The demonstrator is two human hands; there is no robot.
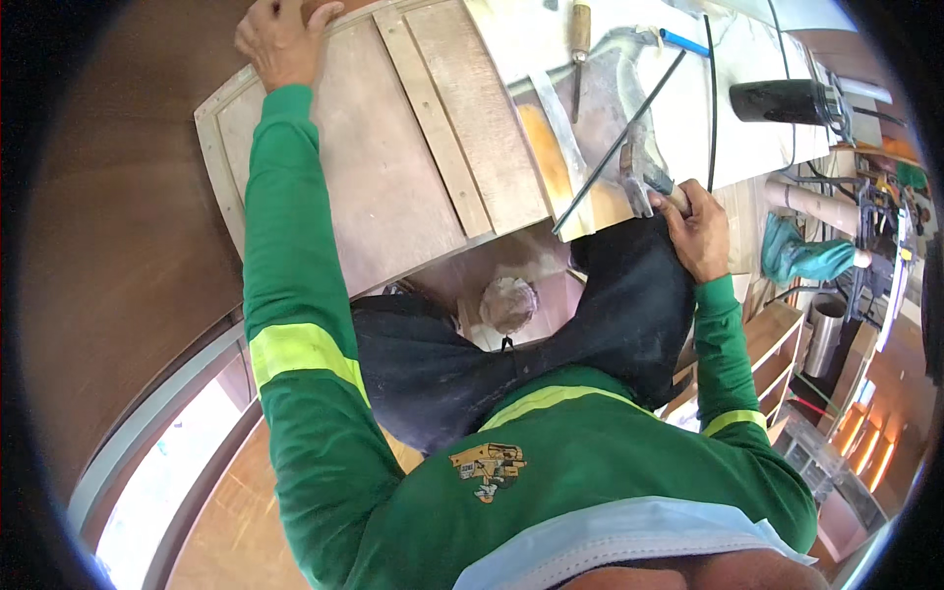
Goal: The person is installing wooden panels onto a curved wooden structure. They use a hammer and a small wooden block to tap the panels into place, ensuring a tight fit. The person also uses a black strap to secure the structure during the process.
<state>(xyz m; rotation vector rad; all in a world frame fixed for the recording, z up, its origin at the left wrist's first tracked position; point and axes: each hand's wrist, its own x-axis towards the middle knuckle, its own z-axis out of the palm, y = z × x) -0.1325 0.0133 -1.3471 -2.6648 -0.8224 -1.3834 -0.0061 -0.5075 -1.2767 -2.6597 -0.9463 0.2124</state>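
Observation:
A pale wooden panel [364, 147] with raised strips lies across the front of my lap. My left hand [280, 47] reaches over its far left edge, fingers curled and thumb along the rim; some fingertips are cut off by the picture's top. Beside the panel, just over my right thigh, my right hand [700, 234] is closed round the handle of a hammer [635, 183]. The metal head points away from me, above a stained, light-covered work surface [678, 108].
A wooden-handled tool [580, 34], a thin black rod [619, 143] and a blue tube [684, 42] lie beyond the hammer. A black cylinder [777, 101] is at the far right. Brown boarding [118, 226] stands left. Shelving [772, 344] and a metal cylinder [824, 334] are right.

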